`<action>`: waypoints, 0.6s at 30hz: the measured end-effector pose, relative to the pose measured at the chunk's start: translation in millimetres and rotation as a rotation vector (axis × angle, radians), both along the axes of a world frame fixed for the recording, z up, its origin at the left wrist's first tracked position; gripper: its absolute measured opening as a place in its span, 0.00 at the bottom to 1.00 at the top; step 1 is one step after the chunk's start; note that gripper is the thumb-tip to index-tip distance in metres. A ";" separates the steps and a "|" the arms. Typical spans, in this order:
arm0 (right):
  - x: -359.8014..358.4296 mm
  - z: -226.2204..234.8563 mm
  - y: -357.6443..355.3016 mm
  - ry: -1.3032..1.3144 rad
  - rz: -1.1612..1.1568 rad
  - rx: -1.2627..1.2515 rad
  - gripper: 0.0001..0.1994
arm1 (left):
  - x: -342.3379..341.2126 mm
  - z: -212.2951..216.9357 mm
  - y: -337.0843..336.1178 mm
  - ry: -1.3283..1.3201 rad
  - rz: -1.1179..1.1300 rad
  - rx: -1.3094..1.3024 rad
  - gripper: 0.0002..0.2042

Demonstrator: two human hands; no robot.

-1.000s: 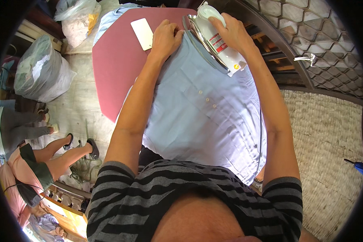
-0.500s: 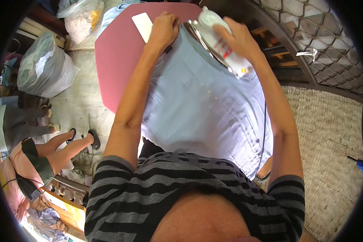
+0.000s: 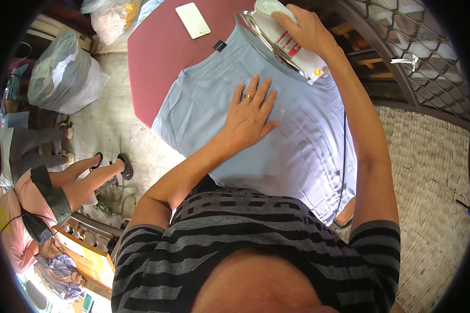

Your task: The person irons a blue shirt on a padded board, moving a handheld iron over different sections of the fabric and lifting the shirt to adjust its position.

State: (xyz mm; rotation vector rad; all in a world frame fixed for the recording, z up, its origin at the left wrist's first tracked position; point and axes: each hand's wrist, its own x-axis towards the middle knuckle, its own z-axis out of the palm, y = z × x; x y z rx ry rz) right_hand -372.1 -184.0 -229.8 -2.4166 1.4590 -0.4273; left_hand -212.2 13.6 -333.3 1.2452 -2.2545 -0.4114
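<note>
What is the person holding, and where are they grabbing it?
The right hand grips a white electric iron by its top handle. The left hand holds nothing; it lies flat on the light blue shirt.

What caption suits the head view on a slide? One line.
Left hand flat on a light blue shirt over a red board; right hand grips a white iron.

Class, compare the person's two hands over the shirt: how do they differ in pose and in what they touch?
The left hand lies flat, fingers spread, on the pale blue shirt; the right hand is curled around the iron. The left hand wears a ring; none shows on the right hand. The left hand sits mid-shirt, the right hand farther out, near the collar end. Both are bare and reach over the red board.
</note>
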 end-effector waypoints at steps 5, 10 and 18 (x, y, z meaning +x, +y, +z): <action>23.3 15.2 7.1 -0.051 -0.016 0.011 0.20 | -3.4 -5.7 6.3 -0.018 0.002 -0.013 0.35; 6.9 12.5 33.3 -0.175 0.123 -0.089 0.20 | 15.8 -3.2 11.7 -0.006 0.088 0.033 0.34; 29.6 33.2 40.2 -0.165 -0.190 0.339 0.20 | 114.8 -24.5 -0.2 -0.210 0.659 -0.125 0.28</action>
